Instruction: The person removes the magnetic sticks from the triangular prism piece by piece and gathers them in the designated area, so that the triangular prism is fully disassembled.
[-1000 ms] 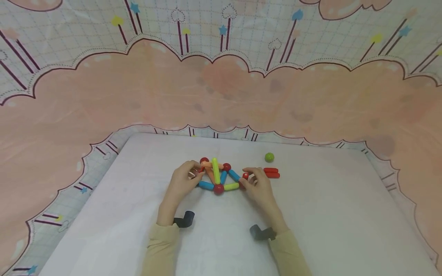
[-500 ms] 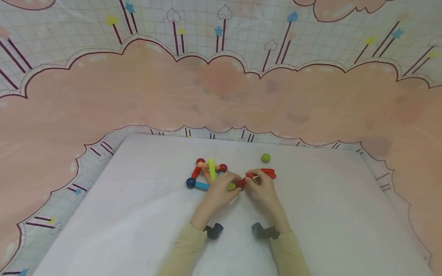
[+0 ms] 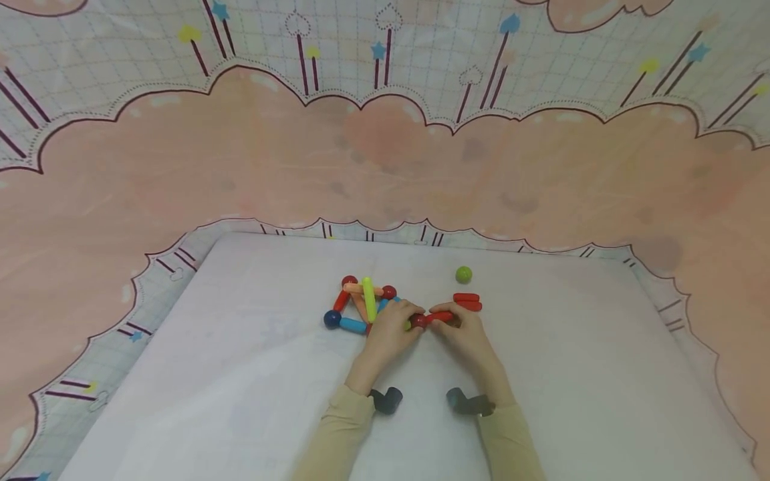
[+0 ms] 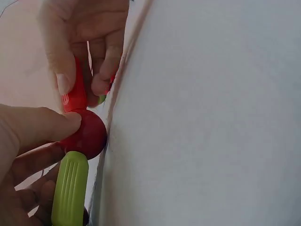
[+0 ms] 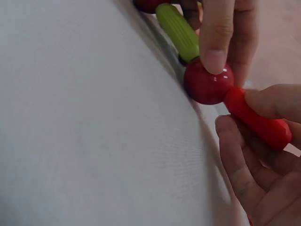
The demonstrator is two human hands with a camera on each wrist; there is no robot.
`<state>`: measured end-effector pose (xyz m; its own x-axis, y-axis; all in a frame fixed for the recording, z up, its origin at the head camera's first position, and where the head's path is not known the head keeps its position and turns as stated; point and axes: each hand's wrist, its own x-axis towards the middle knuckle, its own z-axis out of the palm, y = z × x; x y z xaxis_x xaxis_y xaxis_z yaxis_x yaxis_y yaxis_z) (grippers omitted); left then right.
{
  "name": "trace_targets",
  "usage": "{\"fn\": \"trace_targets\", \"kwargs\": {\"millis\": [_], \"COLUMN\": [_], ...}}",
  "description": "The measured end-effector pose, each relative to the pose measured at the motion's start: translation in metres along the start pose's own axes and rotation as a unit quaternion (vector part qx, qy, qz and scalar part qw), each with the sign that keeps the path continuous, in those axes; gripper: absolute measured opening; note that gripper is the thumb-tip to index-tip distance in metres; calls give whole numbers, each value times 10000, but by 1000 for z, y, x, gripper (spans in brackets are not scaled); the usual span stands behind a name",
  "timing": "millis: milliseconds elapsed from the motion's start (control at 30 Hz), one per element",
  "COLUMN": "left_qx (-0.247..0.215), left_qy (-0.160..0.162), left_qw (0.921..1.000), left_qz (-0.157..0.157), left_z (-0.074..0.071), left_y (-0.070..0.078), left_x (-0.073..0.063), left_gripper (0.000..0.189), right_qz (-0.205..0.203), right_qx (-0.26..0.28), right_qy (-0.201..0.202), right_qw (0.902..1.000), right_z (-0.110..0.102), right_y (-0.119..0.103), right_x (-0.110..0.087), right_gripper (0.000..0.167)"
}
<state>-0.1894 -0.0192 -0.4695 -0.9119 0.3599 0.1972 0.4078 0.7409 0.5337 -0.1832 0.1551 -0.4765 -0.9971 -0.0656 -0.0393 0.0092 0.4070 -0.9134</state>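
My left hand [image 3: 390, 332] pinches a dark red ball [image 5: 203, 85] at the right end of a structure of coloured rods and balls. Between my right hand's [image 3: 468, 335] thumb and fingers is a red rod [image 5: 259, 121], its tip touching that ball. A yellow-green rod [image 4: 70, 190] joins the ball on its other side. Further left, the structure has a dark blue ball [image 3: 332, 319], a light blue rod [image 3: 352, 325], a red ball [image 3: 389, 292], orange rods and an upright-looking yellow-green rod [image 3: 369, 299]. My left hand hides part of its middle.
Two loose red rods [image 3: 466, 302] lie side by side just beyond my right hand. A green ball [image 3: 463, 274] sits farther back. Everything rests on a white-covered table [image 3: 240, 401], with a patterned cloth [image 3: 289, 160] behind it.
My left hand has moved right, from the structure's left side to the dark red ball. The red rod in my right hand has tipped from upright to lying in line with the ball.
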Motion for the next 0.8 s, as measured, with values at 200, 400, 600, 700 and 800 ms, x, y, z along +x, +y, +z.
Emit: {"fn": "trace_targets", "kwargs": {"millis": [200, 400, 600, 700, 800], "left_qx": [40, 46, 59, 89, 72], "left_qy": [20, 39, 40, 80, 100], "left_qw": [10000, 10000, 9999, 9999, 9999], "left_qz": [40, 49, 92, 99, 100], "left_z": [1, 0, 0, 0, 1], "left_y": [-1, -1, -1, -2, -3], "left_x": [0, 0, 1, 2, 1], "left_gripper": [28, 28, 28, 28, 28], "right_qz": [-130, -235, -244, -213, -200], "right_qx": [-64, -48, -40, 13, 24], "right_qy": [6, 59, 12, -36, -132], "right_qw": [9999, 9997, 9997, 9998, 9997], "right_z": [5, 6, 5, 4, 2], "right_y": [2, 7, 13, 14, 15], "right_x": [0, 1, 6, 7, 6], "right_gripper": [25, 23, 22, 22, 23]}}
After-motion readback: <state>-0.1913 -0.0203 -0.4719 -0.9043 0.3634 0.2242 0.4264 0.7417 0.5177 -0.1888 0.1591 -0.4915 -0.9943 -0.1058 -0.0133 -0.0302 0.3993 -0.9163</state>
